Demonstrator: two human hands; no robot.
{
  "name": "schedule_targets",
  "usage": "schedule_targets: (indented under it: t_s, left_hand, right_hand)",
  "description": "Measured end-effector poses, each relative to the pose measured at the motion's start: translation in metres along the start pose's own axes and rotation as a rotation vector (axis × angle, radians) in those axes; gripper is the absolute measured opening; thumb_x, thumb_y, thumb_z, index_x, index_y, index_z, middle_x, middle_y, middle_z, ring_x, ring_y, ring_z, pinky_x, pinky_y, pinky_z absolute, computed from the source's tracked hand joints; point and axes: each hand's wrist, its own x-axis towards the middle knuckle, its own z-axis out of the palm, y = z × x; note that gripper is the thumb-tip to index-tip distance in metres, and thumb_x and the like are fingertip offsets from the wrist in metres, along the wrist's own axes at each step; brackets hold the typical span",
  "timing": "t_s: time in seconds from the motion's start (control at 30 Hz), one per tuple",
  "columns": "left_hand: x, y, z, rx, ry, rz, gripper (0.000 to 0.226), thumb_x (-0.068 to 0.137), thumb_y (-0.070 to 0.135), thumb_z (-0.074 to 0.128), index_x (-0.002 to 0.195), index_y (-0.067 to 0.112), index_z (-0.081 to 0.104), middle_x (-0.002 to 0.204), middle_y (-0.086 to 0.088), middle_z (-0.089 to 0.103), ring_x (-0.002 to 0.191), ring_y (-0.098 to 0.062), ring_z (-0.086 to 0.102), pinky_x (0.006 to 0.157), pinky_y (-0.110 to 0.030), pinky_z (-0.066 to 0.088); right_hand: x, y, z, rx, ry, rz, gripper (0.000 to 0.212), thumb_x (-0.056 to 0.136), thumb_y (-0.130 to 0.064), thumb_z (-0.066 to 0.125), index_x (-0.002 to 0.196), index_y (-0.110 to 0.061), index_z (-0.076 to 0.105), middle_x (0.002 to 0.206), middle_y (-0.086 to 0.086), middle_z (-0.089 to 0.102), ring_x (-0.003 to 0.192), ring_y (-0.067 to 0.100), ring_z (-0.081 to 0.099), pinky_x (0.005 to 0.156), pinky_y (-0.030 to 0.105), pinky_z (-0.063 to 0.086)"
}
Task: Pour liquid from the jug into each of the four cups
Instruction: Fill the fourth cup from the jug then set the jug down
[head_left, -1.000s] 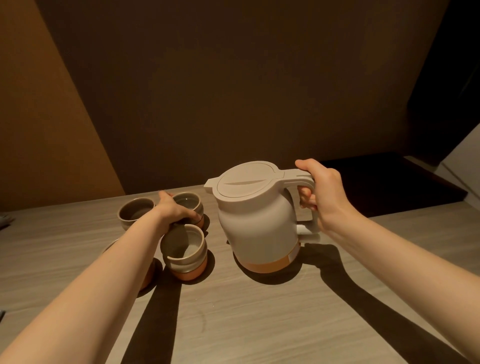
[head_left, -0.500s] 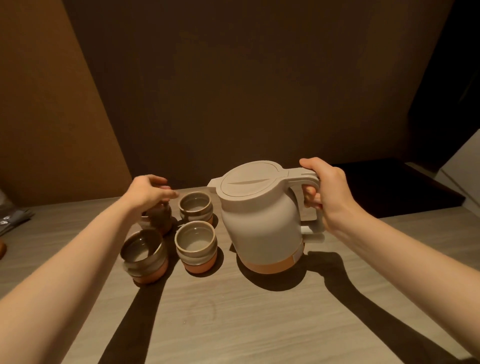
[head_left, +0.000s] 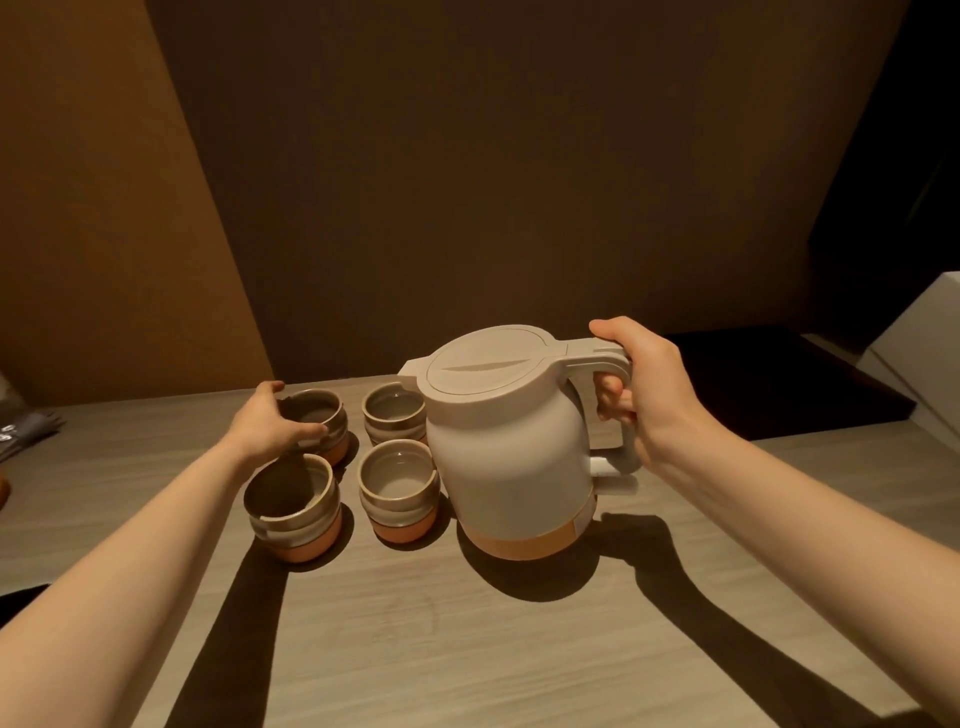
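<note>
A beige jug (head_left: 511, 457) with an orange base and a closed lid stands upright on the wooden table (head_left: 467, 639). My right hand (head_left: 641, 387) is wrapped around its handle. Left of the jug sit several grey-and-terracotta cups in a square: far left cup (head_left: 322, 423), far right cup (head_left: 393, 413), near left cup (head_left: 294, 506), near right cup (head_left: 397, 488). My left hand (head_left: 270, 423) grips the rim of the far left cup. The two right cups look pale and glossy inside; whether they hold liquid is unclear.
A dark wall rises right behind the cups and jug. A black slab (head_left: 779, 384) lies at the back right beside a white box (head_left: 914, 358). A dark folded item (head_left: 23, 428) rests at the table's left edge.
My left hand has shifted from above the far left cup down onto its rim. The cups now stand spread into a square. The jug and right hand have held still.
</note>
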Motion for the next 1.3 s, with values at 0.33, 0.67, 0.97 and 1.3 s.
schedule_targets:
  t_s: [0.33,0.67,0.97,1.3]
  left_hand:
    - [0.012,-0.005,0.005,0.075,-0.028,-0.062,0.088,0.061,0.025,0.089,0.131,0.007,0.039,0.125,-0.017,0.053,0.103,-0.029,0.053,0.083,-0.041,0.049]
    - [0.008,0.01,0.0,-0.064,0.129,-0.008,0.089,0.062,0.02,0.088,0.132,0.006,0.034,0.13,-0.018,0.048,0.12,-0.036,0.049,0.093,-0.046,0.047]
    - [-0.015,0.042,-0.033,-0.139,0.186,0.174,0.091,0.062,0.022,0.089,0.133,0.011,0.034,0.131,-0.013,0.048,0.119,-0.031,0.048,0.088,-0.04,0.047]
    - [-0.082,0.072,-0.05,-0.255,0.174,0.31,0.084,0.062,0.024,0.089,0.129,0.015,0.038,0.117,-0.001,0.048,0.107,-0.018,0.049,0.079,-0.031,0.047]
  right_hand:
    - [0.001,0.007,0.001,-0.039,-0.007,0.018,0.055,0.091,-0.034,0.056,0.038,-0.021,0.05,0.041,-0.001,0.04,0.041,0.013,0.032,0.046,0.026,0.028]
    - [-0.005,0.006,0.001,-0.06,0.008,0.012,0.051,0.092,-0.032,0.056,0.043,-0.018,0.054,0.041,-0.001,0.041,0.042,0.012,0.034,0.047,0.025,0.027]
    - [-0.019,-0.013,0.005,-0.026,0.011,-0.013,0.053,0.09,-0.033,0.056,0.039,-0.02,0.049,0.041,-0.001,0.038,0.039,0.012,0.03,0.045,0.025,0.026]
    - [-0.053,-0.042,0.014,-0.007,-0.003,-0.046,0.05,0.089,-0.034,0.057,0.042,-0.02,0.048,0.043,-0.001,0.037,0.037,0.009,0.028,0.048,0.027,0.025]
